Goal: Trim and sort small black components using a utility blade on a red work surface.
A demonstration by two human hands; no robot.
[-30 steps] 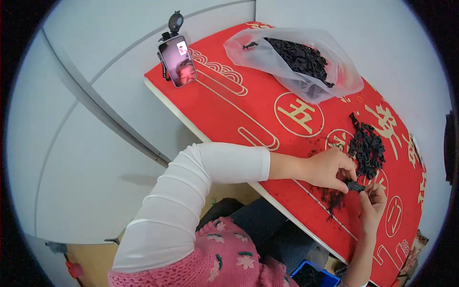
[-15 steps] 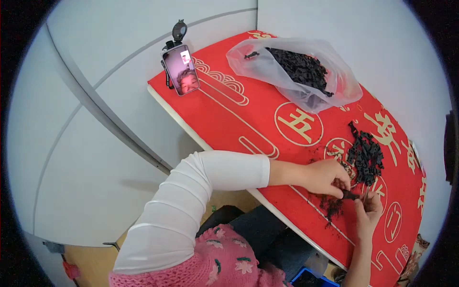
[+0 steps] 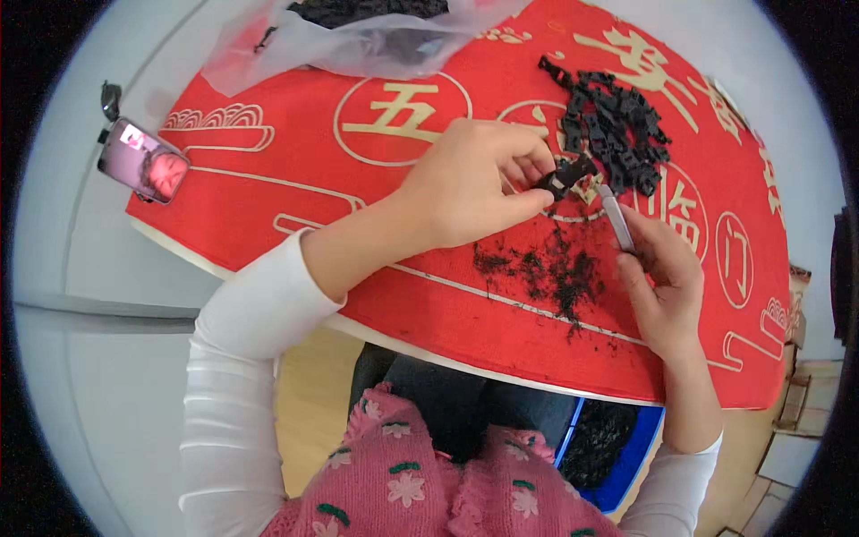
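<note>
My left hand pinches a small black plastic part between thumb and fingers, just above the red table cover. Close beside it, my right hand grips a slim grey knife-like tool, its narrow tip pointing up toward the part. The tip appears near the part; whether they touch I cannot tell. A pile of similar black plastic parts lies right behind my hands. Fine black shavings are scattered over the cover between my wrists.
A clear plastic bag with many black parts lies at the far side. On the left, a phone stands in a holder at the table's edge. Under the table's near edge sits a blue bin with dark bits inside.
My view has turned right and come closer, so the table looks larger and the phone sits further left. My hands have drawn apart slightly, and the grey tool now shows plainly.
</note>
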